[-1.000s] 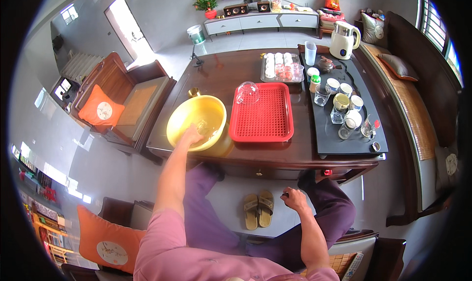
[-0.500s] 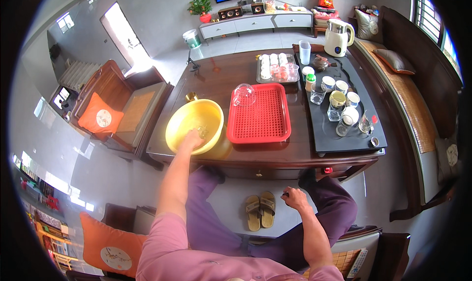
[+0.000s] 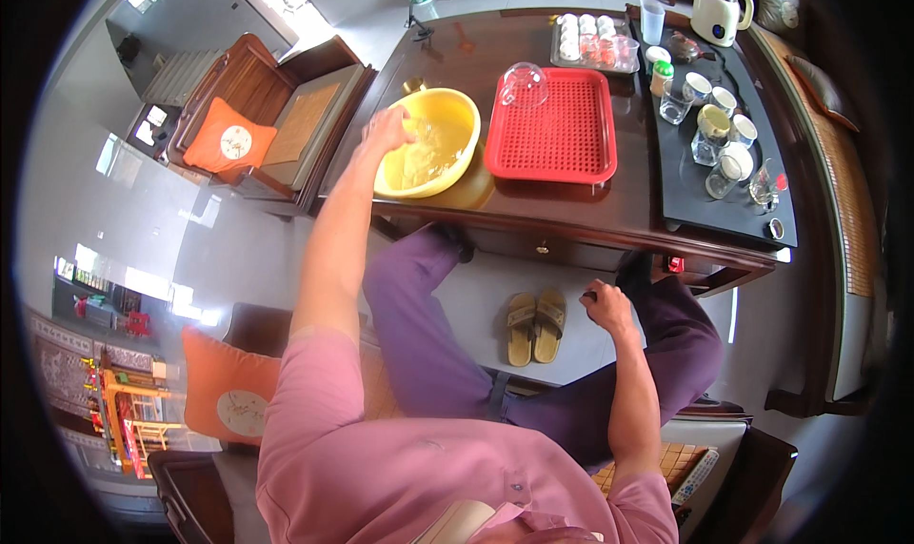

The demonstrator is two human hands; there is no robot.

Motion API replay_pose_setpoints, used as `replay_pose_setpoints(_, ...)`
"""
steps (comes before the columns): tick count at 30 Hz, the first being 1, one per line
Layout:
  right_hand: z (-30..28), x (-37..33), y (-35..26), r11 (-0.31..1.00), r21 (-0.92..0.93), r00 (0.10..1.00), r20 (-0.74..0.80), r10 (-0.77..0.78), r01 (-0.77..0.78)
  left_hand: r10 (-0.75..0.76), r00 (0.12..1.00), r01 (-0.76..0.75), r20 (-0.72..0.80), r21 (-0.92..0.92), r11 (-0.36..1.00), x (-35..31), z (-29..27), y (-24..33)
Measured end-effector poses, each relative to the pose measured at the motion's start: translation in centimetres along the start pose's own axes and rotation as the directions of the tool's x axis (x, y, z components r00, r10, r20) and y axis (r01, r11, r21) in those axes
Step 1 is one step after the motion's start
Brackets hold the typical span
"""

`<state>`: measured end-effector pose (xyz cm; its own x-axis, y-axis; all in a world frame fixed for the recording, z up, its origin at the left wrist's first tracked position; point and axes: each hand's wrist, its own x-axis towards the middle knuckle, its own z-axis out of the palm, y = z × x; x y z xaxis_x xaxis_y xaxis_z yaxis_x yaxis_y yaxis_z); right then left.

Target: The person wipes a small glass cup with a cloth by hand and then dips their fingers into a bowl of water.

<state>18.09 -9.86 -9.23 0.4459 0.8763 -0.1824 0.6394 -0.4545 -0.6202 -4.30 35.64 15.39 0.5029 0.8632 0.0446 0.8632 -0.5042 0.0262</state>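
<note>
A yellow basin (image 3: 472, 125) with rippling water stands at the near left of the table. My left hand (image 3: 388, 130) is over its left side, fingers pointing inward above the water. They look loosely apart, with nothing visible in them. Right of the basin lies a red perforated tray (image 3: 552, 168), and a clear round glass vessel (image 3: 524, 85) rests in its far left corner. My right hand (image 3: 609, 306) is curled above my right leg, away from the table. Something small and dark shows at its fingers, too small to name.
A tray of white and reddish cups (image 3: 590, 44) stands at the back. The black tea board (image 3: 709, 187) on the right carries glasses, cups and a cream kettle (image 3: 721, 11). A small brass-coloured cup (image 3: 413, 85) stands behind the basin. Slippers (image 3: 535, 327) lie on the floor.
My left hand has risen from deep in the basin to its left side, and the water is now rippling. My right hand stays curled. The view has tilted down.
</note>
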Motion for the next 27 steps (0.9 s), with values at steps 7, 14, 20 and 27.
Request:
replay_pose_setpoints(7,-0.8,-0.5,-0.9,1.000,0.023,1.000,-0.001,-0.015,0.015,0.120,0.974,-0.111,-0.193,0.058,0.992,-0.5,-4.2,-0.3)
replay_pose_setpoints(14,0.2,0.0,0.3,0.999,0.017,0.999,-0.025,-0.033,0.033,0.023,1.000,-0.023,-0.003,0.035,0.999,-1.0,1.4,-0.3)
replay_pose_setpoints(20,-0.4,-0.4,-0.3,1.000,-0.001,1.000,-0.007,0.012,-0.012,-0.105,0.985,0.062,-0.137,-0.286,0.956,-3.1,2.7,0.4)
replay_pose_setpoints(27,-1.0,-0.7,-0.7,1.000,0.004,0.999,0.026,0.024,-0.024,-0.143,0.895,-0.034,-0.423,-0.384,0.923,-4.0,0.5,1.3)
